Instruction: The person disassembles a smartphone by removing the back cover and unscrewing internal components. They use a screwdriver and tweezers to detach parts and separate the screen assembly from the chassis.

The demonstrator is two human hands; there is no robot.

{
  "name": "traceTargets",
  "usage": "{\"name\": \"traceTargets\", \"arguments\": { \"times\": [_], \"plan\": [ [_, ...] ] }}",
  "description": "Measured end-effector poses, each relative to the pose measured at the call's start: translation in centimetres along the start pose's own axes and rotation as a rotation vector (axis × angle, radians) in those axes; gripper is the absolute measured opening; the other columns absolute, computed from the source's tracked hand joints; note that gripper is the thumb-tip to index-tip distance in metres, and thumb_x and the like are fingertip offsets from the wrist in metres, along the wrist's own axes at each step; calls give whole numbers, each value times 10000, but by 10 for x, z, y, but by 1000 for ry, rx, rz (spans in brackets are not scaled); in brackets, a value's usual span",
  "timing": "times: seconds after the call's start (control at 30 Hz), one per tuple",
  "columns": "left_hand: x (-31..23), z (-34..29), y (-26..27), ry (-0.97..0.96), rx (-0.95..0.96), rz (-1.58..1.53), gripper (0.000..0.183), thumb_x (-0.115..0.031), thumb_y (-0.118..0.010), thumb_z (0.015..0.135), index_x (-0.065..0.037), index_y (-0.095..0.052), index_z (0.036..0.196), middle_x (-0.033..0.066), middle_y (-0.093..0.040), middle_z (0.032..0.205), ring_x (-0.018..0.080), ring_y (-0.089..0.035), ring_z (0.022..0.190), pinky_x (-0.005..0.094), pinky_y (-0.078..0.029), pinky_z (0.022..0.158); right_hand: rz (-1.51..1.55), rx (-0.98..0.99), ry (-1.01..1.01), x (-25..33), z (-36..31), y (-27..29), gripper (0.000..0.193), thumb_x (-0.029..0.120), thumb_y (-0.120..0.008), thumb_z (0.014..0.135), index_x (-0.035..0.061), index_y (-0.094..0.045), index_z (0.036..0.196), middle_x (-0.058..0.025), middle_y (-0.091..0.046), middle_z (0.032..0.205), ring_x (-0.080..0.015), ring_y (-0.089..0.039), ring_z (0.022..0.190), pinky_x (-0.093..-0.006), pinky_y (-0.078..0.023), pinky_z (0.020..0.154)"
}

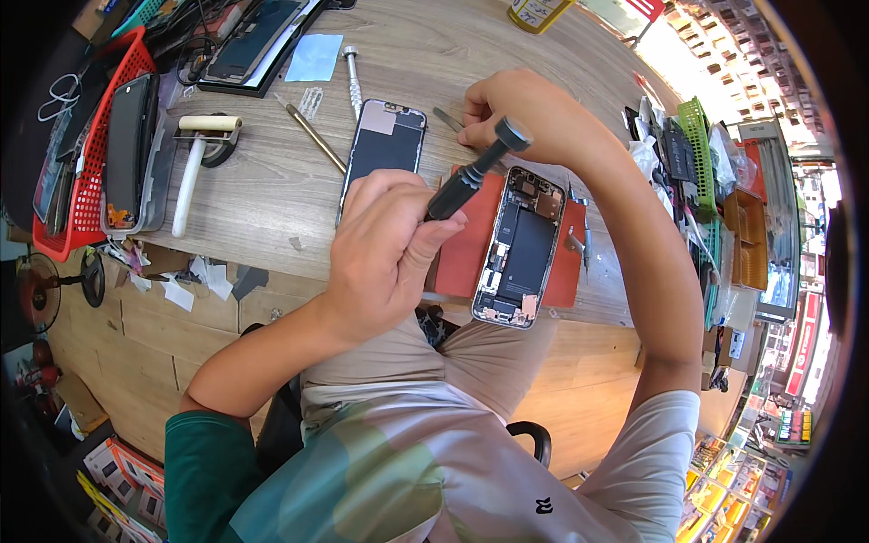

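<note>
My left hand (380,240) is closed around a black screwdriver (457,188), its round cap tilted up and to the right. Beyond it, my right hand (516,113) has its fingers pinched at the end of a slim grey metal tool (446,119) low over the tabletop. Between my forearms an opened phone body (522,249) lies with its black battery and circuit boards bare, on a reddish-brown mat (471,258). The detached phone screen (387,140), inner side up, lies left of the mat, partly hidden by my left hand.
A silver screwdriver (352,77) and a brass-coloured pen-like tool (315,138) lie beyond the screen. Further left are a white-handled roller (195,163) and a red basket (86,172) of phone parts. Another slim screwdriver (587,235) lies right of the phone; a green basket (697,154) stands beyond.
</note>
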State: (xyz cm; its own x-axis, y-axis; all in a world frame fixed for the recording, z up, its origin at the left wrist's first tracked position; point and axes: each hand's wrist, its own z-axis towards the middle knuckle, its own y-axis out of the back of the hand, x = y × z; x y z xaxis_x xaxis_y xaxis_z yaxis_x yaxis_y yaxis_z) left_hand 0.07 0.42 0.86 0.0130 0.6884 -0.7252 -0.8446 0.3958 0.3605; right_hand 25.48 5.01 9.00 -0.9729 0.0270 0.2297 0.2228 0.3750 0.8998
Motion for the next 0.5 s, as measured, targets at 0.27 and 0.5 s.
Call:
{"name": "traceTargets", "arguments": {
  "times": [0.27,0.5],
  "plan": [
    [1,2,-11,-338,106,66,355,-296,-829,886,-35,-747,1112,91,-780,1154,338,-692,1116,489,-536,941,757,-575,9,-15,-60,9,276,130,-724,1066,-23,-696,1294,-131,-796,995,-182,-784,914,-337,-621,774],
    [0,2,-13,-370,120,55,359,-272,-829,843,-27,-753,1093,110,-792,1226,331,-701,1156,479,-541,915,1015,-788,142,-3,-137,-45,218,-2,-751,1067,-53,-745,1279,-169,-759,1204,-230,-784,1053,-367,-662,903]
  ]
}}
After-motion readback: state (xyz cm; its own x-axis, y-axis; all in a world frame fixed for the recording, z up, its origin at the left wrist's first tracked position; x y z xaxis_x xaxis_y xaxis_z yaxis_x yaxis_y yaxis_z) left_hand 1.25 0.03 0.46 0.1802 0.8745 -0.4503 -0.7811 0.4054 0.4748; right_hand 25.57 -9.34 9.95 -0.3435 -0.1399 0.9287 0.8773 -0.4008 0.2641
